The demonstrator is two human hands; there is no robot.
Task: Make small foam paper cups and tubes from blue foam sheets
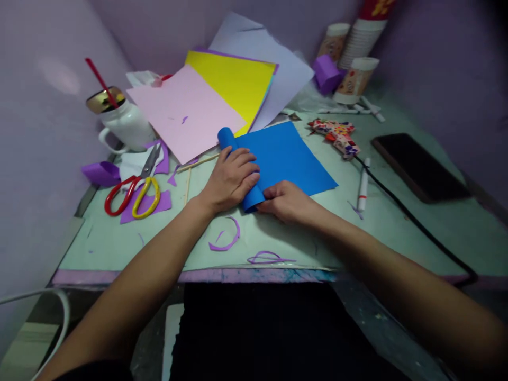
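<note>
A sheet of blue paper lies on the table, its left side curled into a tube. My left hand rests over the middle of the tube, fingers bent around it and pressing it to the table. At the tube's near end, my right hand is closed, with thumb and fingers pinching the paper's edge; the fingertips are partly hidden. To the right of the tube the sheet is still flat. Thin wooden sticks lie left of my left hand, and purple paper scraps lie just in front of it.
Scissors with red and yellow handles lie at left, below a white mug. Pink paper and yellow paper are behind. At right are a patterned glue gun with a black cord, a marker, a phone and paper cups.
</note>
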